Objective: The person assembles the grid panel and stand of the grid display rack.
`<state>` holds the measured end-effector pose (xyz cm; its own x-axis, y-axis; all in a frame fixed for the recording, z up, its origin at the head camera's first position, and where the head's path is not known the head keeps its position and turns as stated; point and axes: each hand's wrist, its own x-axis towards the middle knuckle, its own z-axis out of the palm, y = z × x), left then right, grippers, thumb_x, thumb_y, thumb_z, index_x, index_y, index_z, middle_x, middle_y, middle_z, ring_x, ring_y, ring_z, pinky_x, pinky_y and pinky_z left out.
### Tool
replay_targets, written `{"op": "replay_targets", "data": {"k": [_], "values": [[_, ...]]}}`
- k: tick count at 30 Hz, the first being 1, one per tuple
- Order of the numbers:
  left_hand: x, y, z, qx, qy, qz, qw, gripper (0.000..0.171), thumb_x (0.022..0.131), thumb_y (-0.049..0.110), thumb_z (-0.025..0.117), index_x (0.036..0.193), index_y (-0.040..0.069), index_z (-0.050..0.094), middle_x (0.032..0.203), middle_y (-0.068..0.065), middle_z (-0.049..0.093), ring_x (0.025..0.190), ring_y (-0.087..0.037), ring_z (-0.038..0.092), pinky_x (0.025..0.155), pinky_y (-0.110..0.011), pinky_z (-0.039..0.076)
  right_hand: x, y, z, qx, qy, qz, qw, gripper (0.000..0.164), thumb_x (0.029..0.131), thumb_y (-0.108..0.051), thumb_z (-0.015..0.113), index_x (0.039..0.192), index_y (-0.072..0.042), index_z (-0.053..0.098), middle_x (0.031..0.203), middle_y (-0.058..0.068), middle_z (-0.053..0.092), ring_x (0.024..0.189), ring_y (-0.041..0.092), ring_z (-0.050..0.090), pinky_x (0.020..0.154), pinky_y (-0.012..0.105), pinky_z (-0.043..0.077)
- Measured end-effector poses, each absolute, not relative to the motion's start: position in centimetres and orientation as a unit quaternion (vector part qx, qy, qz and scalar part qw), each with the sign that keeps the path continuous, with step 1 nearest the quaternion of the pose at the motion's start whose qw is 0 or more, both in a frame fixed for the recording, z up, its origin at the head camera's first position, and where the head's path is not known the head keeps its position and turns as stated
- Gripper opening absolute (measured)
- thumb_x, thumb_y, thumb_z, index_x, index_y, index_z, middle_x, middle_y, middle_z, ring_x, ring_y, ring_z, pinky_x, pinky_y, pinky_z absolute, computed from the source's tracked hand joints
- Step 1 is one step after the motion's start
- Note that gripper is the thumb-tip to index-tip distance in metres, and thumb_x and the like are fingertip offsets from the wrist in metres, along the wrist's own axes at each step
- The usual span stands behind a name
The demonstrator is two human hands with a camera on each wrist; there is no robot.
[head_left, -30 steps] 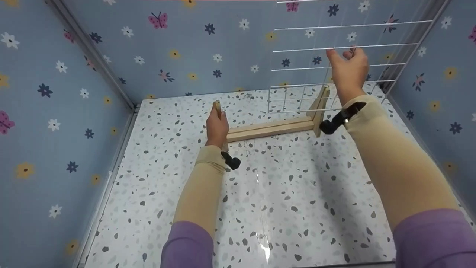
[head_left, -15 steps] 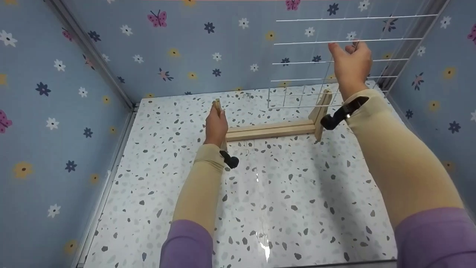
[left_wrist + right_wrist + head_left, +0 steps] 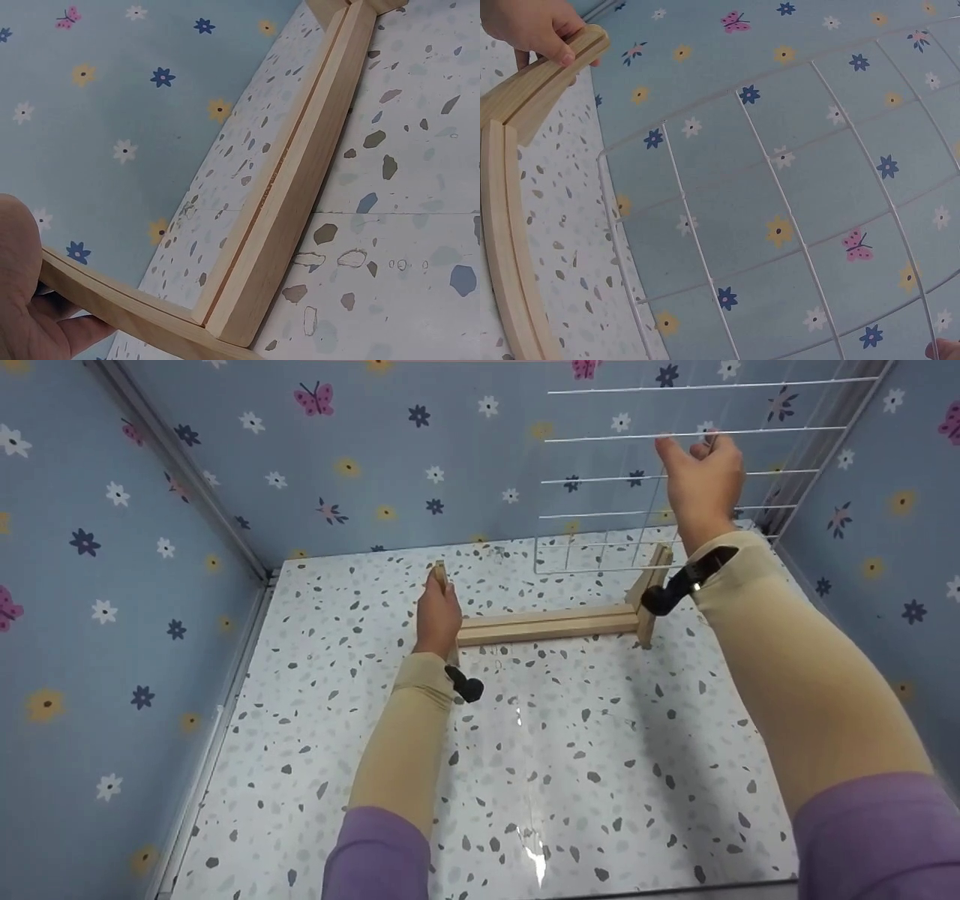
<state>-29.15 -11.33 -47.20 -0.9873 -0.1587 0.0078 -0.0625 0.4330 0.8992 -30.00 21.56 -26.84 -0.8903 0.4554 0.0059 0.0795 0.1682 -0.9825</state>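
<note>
A pale wooden stand (image 3: 555,624) has a grooved rail between two end pieces. My left hand (image 3: 437,619) grips its left end piece (image 3: 142,307), thumb along the top edge. The right end piece (image 3: 646,615) is partly behind the wrist camera in the head view. A white wire grid panel (image 3: 600,479) hangs above the stand's right half, gripped by my right hand (image 3: 703,491), with the thumb at one wire and some fingers hidden. The grid's lower edge overlaps the right end piece in the head view. Only a bit of my right hand (image 3: 945,349) shows in the right wrist view.
The speckled white tabletop (image 3: 540,765) stretches beneath both arms. Blue flower-patterned panels rise at the back (image 3: 405,457), on the left (image 3: 82,645) and on the right (image 3: 911,555). Metal corner posts (image 3: 180,465) join them.
My right hand and the grid panel have risen slightly in the head view. The stand's right end has come slightly nearer. My left hand keeps its grip in nearly the same place.
</note>
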Motion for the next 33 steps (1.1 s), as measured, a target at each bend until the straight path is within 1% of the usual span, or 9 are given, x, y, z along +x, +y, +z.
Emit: {"op": "replay_targets", "data": {"k": [5,12,20,23,24,28,30,33], "values": [[-28.8,-11.1,-47.2,0.067,-0.848,-0.523,0.047,0.048,0.113,0.027,0.034,0.156,0.008,0.030,0.150,-0.016,0.049,0.133,-0.025,0.051,0.105,-0.041,0.045,-30.2,20.8,-26.7,-0.173,-0.757,0.612,0.151,0.082,0.090,-0.047,0.076,0.156,-0.019,0.037,0.157,-0.001,0.043,0.143,0.011,0.041,0.114,0.022,0.032],[-28.8,-10.8,-47.4,0.061,-0.855,-0.513,0.042,0.055,0.113,0.026,0.033,0.162,0.006,0.017,0.157,-0.019,0.039,0.139,-0.027,0.045,0.107,-0.041,0.044,-30.1,20.1,-26.4,-0.165,-0.761,0.610,0.145,0.084,0.091,-0.047,0.075,0.158,-0.020,0.033,0.158,-0.003,0.041,0.144,0.010,0.038,0.114,0.021,0.032],[-28.8,-10.6,-47.4,0.062,-0.856,-0.511,0.048,0.054,0.113,0.025,0.033,0.161,0.005,0.020,0.155,-0.020,0.042,0.137,-0.027,0.048,0.106,-0.041,0.045,-29.9,19.5,-25.7,-0.153,-0.760,0.614,0.148,0.082,0.091,-0.046,0.075,0.157,-0.020,0.035,0.158,-0.003,0.042,0.143,0.010,0.038,0.113,0.021,0.033],[-28.7,-10.5,-47.3,0.061,-0.855,-0.513,0.051,0.053,0.113,0.025,0.034,0.161,0.005,0.021,0.153,-0.020,0.045,0.134,-0.027,0.051,0.104,-0.041,0.046,-29.9,19.2,-25.5,-0.154,-0.760,0.614,0.149,0.080,0.091,-0.046,0.075,0.156,-0.021,0.036,0.157,-0.003,0.042,0.143,0.010,0.039,0.113,0.021,0.033],[-28.7,-10.5,-47.3,0.060,-0.855,-0.513,0.052,0.052,0.113,0.024,0.034,0.160,0.005,0.023,0.150,-0.020,0.048,0.131,-0.026,0.053,0.103,-0.041,0.047,-29.9,19.1,-25.5,-0.155,-0.760,0.613,0.151,0.080,0.091,-0.046,0.075,0.156,-0.021,0.037,0.157,-0.003,0.043,0.142,0.010,0.040,0.113,0.021,0.034],[-28.6,-10.3,-47.4,0.058,-0.856,-0.510,0.058,0.046,0.113,0.024,0.034,0.154,0.004,0.033,0.133,-0.018,0.059,0.114,-0.024,0.060,0.093,-0.041,0.049,-29.9,18.5,-25.6,-0.150,-0.768,0.603,0.154,0.079,0.092,-0.048,0.073,0.156,-0.020,0.036,0.157,-0.003,0.043,0.142,0.011,0.041,0.112,0.021,0.035],[-28.6,-10.2,-47.5,0.057,-0.856,-0.511,0.060,0.044,0.113,0.024,0.034,0.151,0.004,0.036,0.126,-0.017,0.061,0.106,-0.024,0.060,0.088,-0.041,0.049,-29.8,18.2,-25.6,-0.147,-0.772,0.600,0.154,0.079,0.092,-0.048,0.072,0.156,-0.019,0.035,0.157,-0.003,0.042,0.142,0.011,0.041,0.111,0.020,0.036],[-28.4,-10.2,-47.5,0.053,-0.851,-0.518,0.061,0.044,0.113,0.025,0.033,0.152,0.005,0.035,0.131,-0.016,0.059,0.108,-0.021,0.060,0.088,-0.040,0.049,-29.7,17.9,-25.4,-0.143,-0.771,0.601,0.152,0.079,0.093,-0.047,0.071,0.157,-0.020,0.034,0.158,-0.004,0.042,0.142,0.010,0.041,0.111,0.019,0.035]]}}
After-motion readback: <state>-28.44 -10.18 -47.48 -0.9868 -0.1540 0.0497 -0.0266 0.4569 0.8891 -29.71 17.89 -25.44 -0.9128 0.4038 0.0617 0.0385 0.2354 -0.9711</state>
